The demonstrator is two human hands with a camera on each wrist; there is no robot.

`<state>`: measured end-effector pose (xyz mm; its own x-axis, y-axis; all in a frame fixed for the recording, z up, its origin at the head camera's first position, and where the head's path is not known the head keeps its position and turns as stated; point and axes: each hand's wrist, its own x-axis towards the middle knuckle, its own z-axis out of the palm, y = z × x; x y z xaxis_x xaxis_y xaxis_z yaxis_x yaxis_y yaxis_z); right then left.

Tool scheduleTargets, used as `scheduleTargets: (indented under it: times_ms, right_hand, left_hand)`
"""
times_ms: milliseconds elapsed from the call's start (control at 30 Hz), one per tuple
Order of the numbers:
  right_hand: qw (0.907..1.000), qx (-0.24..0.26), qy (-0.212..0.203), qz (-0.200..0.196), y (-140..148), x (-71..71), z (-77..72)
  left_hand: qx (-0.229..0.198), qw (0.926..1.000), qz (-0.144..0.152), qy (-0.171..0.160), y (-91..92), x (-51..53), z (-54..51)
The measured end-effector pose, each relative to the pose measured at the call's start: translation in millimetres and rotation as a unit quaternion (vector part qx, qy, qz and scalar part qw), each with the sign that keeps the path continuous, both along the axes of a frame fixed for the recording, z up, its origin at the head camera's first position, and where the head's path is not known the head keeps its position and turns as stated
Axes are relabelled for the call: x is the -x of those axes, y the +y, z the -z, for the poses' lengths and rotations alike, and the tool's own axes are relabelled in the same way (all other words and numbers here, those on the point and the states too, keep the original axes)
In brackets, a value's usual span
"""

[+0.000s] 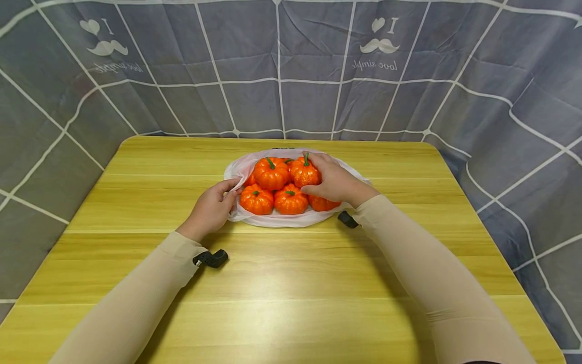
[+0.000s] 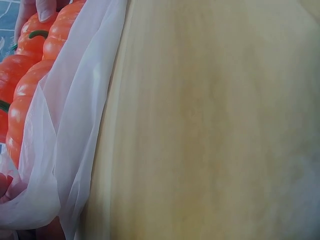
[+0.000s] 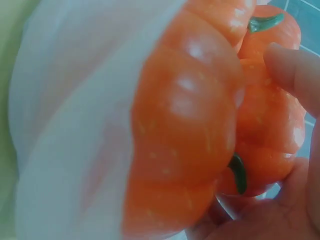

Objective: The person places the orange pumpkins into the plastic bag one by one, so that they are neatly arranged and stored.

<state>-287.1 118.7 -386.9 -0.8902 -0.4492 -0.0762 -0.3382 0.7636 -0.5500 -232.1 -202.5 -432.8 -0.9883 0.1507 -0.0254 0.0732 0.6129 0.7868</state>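
Note:
Several orange toy pumpkins with green stems lie piled in a thin white plastic bag (image 1: 291, 221), its mouth spread wide around them. My left hand (image 1: 211, 208) pinches the bag's left edge between thumb and fingers. On the right, my right hand (image 1: 337, 179) grips the upper right pumpkin (image 1: 304, 173), thumb on the near side. The right wrist view has that pumpkin (image 3: 270, 117) between thumb and fingers, beside a larger-looking pumpkin (image 3: 185, 110) partly covered by the bag. Another upper pumpkin (image 1: 271, 174) sits left of the held one. Some pumpkins behind are mostly hidden.
The bag rests toward the far side of a yellow wood-grain table (image 1: 273, 293). A grey curtain (image 1: 250, 60) with white grid lines hangs behind and along both sides. Black wrist mounts (image 1: 213, 259) stick out below the sleeves.

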Motion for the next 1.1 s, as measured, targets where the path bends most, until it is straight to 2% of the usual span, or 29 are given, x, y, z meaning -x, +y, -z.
scheduleTargets:
  times_ms: [233,500,667,867,1100]
  right_hand:
    - [0.9999,-0.002,-0.001,0.015,0,-1.9,2.6]
    - [0.9998,-0.009,-0.002,0.017,4,-3.1,-0.6]
    - [0.9998,0.000,0.006,0.017,14,-5.9,-3.2]
    - [0.9985,0.028,0.042,0.022,30,-13.2,-7.1]
    - [0.9936,0.032,0.098,0.046,49,-23.9,-14.3]
  left_hand:
    - [0.014,0.9999,-0.004,0.008,0.1,1.0,0.1]
    - [0.002,1.0000,-0.002,0.003,-0.5,1.3,-1.2]
    - [-0.005,0.9999,-0.011,-0.002,-0.6,0.2,-3.9]
    - [-0.013,0.9999,-0.010,0.006,-1.9,-0.9,-6.6]
    - [-0.017,0.9993,-0.020,0.028,-1.9,-1.7,-9.5]
